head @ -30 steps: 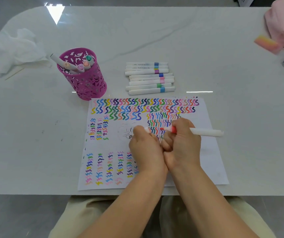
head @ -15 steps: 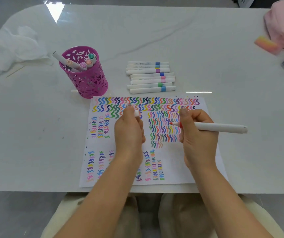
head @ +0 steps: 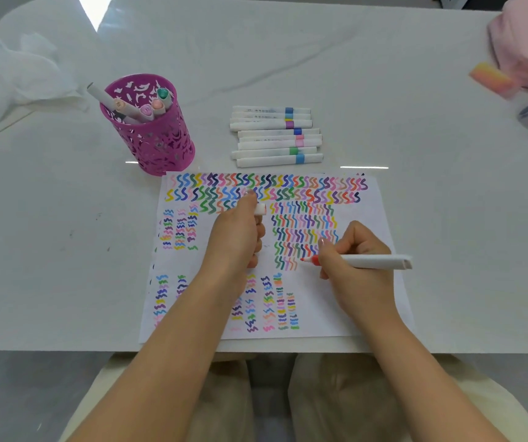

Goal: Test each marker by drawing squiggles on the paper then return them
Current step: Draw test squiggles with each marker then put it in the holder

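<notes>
The white-barrelled marker with a red tip [head: 374, 261] lies almost level in the right hand [head: 356, 269], over the right half of the white sheet of paper [head: 368, 215]. Its red tip points left and sits just to the right of the short, lowest row of squiggles in the middle block. I cannot tell whether the tip presses on the sheet. The right hand's thumb and fingers are curled round the barrel near the tip, and the blunt back end sticks out to the right past the hand.

The left hand [head: 237, 237] rests over the middle of the paper with its fingers folded in. It pinches a small white marker cap [head: 260, 208], which peeks out at the fingertips. The two hands are apart.

The paper lies flat at the near edge of the white marble-patterned table [head: 415, 106]. It is covered with rows and columns of squiggles in many colours, with large ones along the top and smaller ones below.

Just beyond the top edge of the paper, a row of white markers with coloured bands [head: 277, 137] lies side by side, all capped. To their left a magenta perforated metal pen cup [head: 157, 145] stands upright near the paper's top left corner and holds several markers with coloured ends. A crumpled white tissue [head: 10, 78] lies at the far left with a thin wooden stick [head: 13, 121] beside it. At the far right are a pink soft bag [head: 527, 39] and an orange-pink block [head: 490, 78].
</notes>
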